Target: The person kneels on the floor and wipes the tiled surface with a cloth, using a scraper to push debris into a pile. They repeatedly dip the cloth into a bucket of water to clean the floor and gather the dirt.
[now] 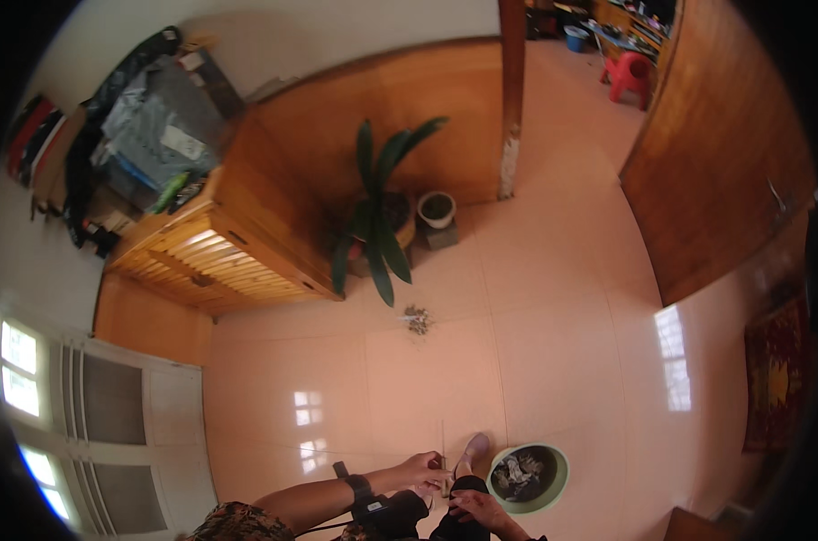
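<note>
My left hand is low in the view, thumb and fingers pinched at a slim pale stick-like thing; a thin line runs up from it, and its exact kind is unclear. On the black-trousered knee rests my right hand, fingers somewhat apart with nothing visible in them. Right of the leg stands a pale green plastic basin holding dark water and a crumpled grey cloth. One foot in a mauve shoe shows beside the basin. Further ahead, a small heap of debris lies on the tiles.
A long-leaved plant and a white pot stand by the wood panel. At left is a slatted wooden cabinet piled with bags and boxes. A brown door stands ajar at right; a red stool is beyond it.
</note>
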### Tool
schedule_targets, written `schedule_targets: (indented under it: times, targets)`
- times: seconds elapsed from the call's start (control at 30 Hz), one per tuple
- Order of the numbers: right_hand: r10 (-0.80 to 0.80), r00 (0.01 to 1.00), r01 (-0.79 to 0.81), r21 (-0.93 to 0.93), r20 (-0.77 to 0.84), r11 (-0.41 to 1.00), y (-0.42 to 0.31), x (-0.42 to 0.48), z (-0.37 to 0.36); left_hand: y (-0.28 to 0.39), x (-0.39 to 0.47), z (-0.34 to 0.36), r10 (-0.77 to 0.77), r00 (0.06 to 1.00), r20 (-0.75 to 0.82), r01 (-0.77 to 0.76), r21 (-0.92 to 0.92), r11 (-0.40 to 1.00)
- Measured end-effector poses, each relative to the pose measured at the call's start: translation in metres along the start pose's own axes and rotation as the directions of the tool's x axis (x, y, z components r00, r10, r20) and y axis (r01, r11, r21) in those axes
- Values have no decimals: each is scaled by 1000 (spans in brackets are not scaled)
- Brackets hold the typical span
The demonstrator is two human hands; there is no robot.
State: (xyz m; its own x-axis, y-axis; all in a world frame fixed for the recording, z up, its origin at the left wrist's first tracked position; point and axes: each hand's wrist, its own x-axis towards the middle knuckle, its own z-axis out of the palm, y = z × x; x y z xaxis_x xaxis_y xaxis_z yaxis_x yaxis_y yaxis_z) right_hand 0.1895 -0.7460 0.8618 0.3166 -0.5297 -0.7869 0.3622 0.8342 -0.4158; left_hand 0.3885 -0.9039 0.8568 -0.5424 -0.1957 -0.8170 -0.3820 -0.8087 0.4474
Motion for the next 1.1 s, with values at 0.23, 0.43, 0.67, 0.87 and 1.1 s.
schedule_targets:
  times: [0.23,0.43,0.67,0.87,1.1]
  targets:
    - [-177,978,195,-178,110,965,-90,-5,30,84,-42,22,243,970,26,-244,132,961]
    - [-231,973,223,-273,4,936,-159,15,67,150,-82,-54,472,877,-87,-480,-188,857]
    - [-211,967,129,-443,-141,887,-179,61,83,286,-181,-225,554,614,-562,-779,-320,539]
    - [-161,961,61,-397,-224,916,-191,100,130,384,-261,-346,572,375,-730,-900,-138,414]
    - [-76,949,-26,-315,-307,949,-206,124,172,417,-275,-450,407,444,-798,-859,-249,448]
